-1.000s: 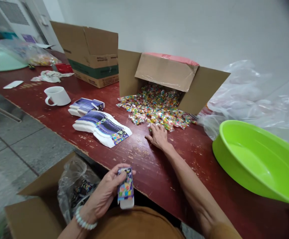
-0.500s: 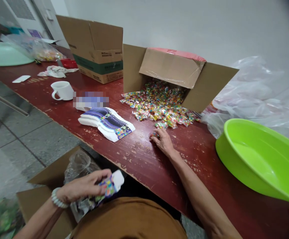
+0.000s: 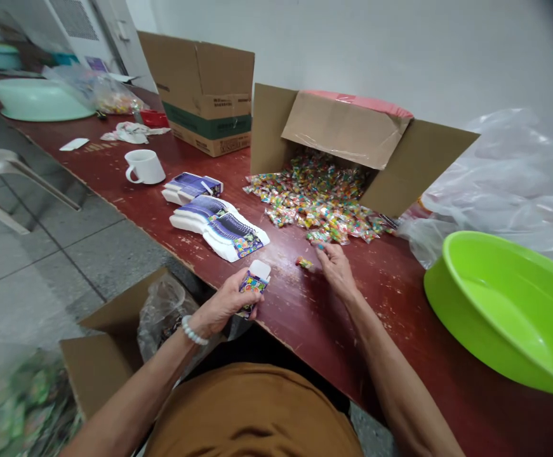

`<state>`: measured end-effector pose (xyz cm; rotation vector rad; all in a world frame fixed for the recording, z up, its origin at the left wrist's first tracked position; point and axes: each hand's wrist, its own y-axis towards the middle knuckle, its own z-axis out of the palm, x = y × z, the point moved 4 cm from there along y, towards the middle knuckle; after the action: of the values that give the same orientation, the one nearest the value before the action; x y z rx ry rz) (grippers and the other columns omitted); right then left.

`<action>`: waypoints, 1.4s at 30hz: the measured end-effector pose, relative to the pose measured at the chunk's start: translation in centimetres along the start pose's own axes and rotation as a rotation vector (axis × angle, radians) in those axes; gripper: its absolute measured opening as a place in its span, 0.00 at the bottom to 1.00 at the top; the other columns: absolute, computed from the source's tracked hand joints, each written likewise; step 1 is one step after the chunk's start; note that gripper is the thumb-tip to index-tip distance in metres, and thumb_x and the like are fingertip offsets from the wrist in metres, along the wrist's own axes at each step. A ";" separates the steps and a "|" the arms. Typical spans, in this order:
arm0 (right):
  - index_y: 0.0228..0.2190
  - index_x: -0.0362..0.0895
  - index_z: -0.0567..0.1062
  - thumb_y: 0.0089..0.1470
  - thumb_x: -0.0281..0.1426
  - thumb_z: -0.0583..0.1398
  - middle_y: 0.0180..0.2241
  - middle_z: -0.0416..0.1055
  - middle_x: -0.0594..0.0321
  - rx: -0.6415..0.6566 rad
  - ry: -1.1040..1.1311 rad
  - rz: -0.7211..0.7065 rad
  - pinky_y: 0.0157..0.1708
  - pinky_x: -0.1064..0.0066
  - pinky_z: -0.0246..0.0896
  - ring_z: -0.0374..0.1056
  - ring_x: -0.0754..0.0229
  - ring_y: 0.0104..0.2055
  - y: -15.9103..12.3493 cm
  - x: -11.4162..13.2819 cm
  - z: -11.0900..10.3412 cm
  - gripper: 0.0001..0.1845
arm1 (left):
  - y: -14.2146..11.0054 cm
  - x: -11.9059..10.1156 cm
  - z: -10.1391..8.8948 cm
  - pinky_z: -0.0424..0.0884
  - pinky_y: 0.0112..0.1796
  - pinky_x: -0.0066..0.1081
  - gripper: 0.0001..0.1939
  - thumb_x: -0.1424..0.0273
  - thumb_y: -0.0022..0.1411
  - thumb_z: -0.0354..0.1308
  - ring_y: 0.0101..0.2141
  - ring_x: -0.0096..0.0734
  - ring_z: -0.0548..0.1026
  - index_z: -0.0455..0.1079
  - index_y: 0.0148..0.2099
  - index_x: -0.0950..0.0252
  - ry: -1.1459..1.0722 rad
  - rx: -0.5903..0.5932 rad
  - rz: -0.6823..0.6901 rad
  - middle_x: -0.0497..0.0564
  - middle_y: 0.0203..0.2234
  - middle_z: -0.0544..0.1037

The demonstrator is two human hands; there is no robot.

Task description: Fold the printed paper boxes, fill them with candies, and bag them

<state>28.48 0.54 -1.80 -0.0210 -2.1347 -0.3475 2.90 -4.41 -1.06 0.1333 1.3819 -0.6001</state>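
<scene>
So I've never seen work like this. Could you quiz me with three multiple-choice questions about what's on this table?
1. Where are the wrapped candies?
A) In a basin
B) Spilling from a cardboard box onto the table
C) On the floor

2. What colour is the basin nearest the right hand?
A) Lime green
B) Red
C) White

3. What is the left hand doing?
A) Lying empty on the table
B) Holding a small printed carton
C) Reaching inside the box

1: B, the pile runs out of the box's open side.
2: A, its bright green rim shows at right.
3: B, the fingers wrap around the carton.
</scene>
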 end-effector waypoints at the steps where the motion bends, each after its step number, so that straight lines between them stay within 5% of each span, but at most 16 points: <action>1: 0.46 0.44 0.76 0.57 0.41 0.57 0.38 0.72 0.57 -0.019 0.098 0.025 0.47 0.58 0.62 0.68 0.53 0.43 -0.4 1.2 0.1 0.20 | 0.1 -0.1 0.3 0.66 0.22 0.23 0.19 0.69 0.52 0.66 0.19 0.21 0.68 0.64 0.44 0.66 0.013 -0.008 0.015 0.43 0.25 0.71; 5: 0.43 0.47 0.71 0.49 0.40 0.66 0.31 0.71 0.67 0.094 0.658 0.094 0.36 0.66 0.66 0.69 0.60 0.32 -2.6 6.3 2.8 0.20 | 0.2 0.0 1.4 0.67 0.22 0.23 0.24 0.67 0.51 0.69 0.20 0.20 0.67 0.65 0.47 0.65 0.010 -0.017 0.043 0.42 0.25 0.69; 8: 0.43 0.48 0.69 0.47 0.37 0.68 0.28 0.72 0.69 0.085 0.794 0.123 0.34 0.70 0.65 0.68 0.62 0.30 -4.0 8.3 4.8 0.22 | 0.1 0.2 2.1 0.67 0.21 0.23 0.25 0.65 0.51 0.70 0.20 0.20 0.67 0.66 0.49 0.65 -0.018 0.004 0.066 0.43 0.26 0.69; 13: 0.34 0.45 0.72 0.49 0.40 0.66 0.29 0.72 0.66 -0.049 0.832 0.212 0.34 0.72 0.64 0.67 0.63 0.31 -5.2 8.0 6.5 0.14 | -0.1 0.8 2.5 0.69 0.22 0.23 0.29 0.64 0.52 0.70 0.21 0.19 0.67 0.66 0.54 0.64 -0.072 0.006 0.101 0.44 0.28 0.71; 18: 0.30 0.45 0.74 0.50 0.42 0.65 0.28 0.71 0.66 0.021 0.810 0.307 0.32 0.71 0.64 0.65 0.63 0.29 -6.3 6.8 7.3 0.14 | -0.1 1.0 2.5 0.70 0.24 0.23 0.30 0.65 0.52 0.70 0.25 0.22 0.70 0.66 0.55 0.64 -0.114 -0.039 0.112 0.48 0.34 0.74; 24: 0.42 0.49 0.78 0.54 0.44 0.63 0.49 0.71 0.60 0.086 0.624 0.144 0.47 0.66 0.63 0.67 0.55 0.51 -6.9 7.0 6.0 0.16 | -0.2 1.3 1.8 0.70 0.22 0.24 0.22 0.54 0.58 0.64 0.21 0.24 0.71 0.69 0.48 0.65 -0.201 -0.080 0.074 0.48 0.28 0.76; 29: 0.45 0.50 0.74 0.47 0.44 0.68 0.45 0.73 0.61 0.191 0.902 0.388 0.31 0.72 0.65 0.69 0.60 0.37 -6.3 6.7 6.3 0.24 | -0.3 1.3 1.5 0.70 0.20 0.27 0.33 0.41 0.58 0.52 0.18 0.29 0.73 0.73 0.39 0.69 -0.283 -0.104 -0.039 0.54 0.23 0.78; 33: 0.41 0.47 0.75 0.41 0.40 0.72 0.39 0.74 0.62 0.421 1.073 0.418 0.22 0.75 0.63 0.67 0.65 0.28 -6.9 7.3 7.7 0.25 | -0.4 1.1 1.8 0.70 0.19 0.27 0.25 0.49 0.57 0.60 0.18 0.28 0.72 0.73 0.38 0.68 -0.274 -0.102 0.008 0.52 0.22 0.78; 37: 0.42 0.48 0.74 0.42 0.41 0.72 0.33 0.73 0.66 0.499 1.113 0.434 0.16 0.73 0.63 0.59 0.69 0.19 -8.1 7.6 8.9 0.25 | -0.5 1.3 2.0 0.70 0.18 0.27 0.21 0.54 0.56 0.63 0.19 0.29 0.72 0.72 0.41 0.68 -0.301 -0.064 0.039 0.51 0.22 0.77; 40: 0.30 0.46 0.76 0.46 0.44 0.69 0.40 0.74 0.61 0.376 0.953 0.320 0.18 0.68 0.66 0.60 0.68 0.19 -8.0 7.6 8.4 0.16 | -0.5 1.4 2.3 0.70 0.18 0.27 0.19 0.54 0.59 0.60 0.18 0.30 0.73 0.71 0.40 0.66 -0.376 0.011 -0.034 0.51 0.22 0.77; 42: 0.25 0.46 0.77 0.49 0.43 0.67 0.42 0.75 0.59 0.222 0.716 0.120 0.30 0.64 0.71 0.68 0.61 0.27 -7.5 7.9 7.0 0.14 | -0.6 1.4 2.6 0.71 0.17 0.28 0.21 0.50 0.62 0.56 0.17 0.31 0.74 0.70 0.39 0.65 -0.445 0.078 -0.140 0.51 0.23 0.77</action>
<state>17.22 -5.80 -0.74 0.0913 -1.4416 -0.0277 5.00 -6.45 -1.74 -0.0358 0.9414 -0.7499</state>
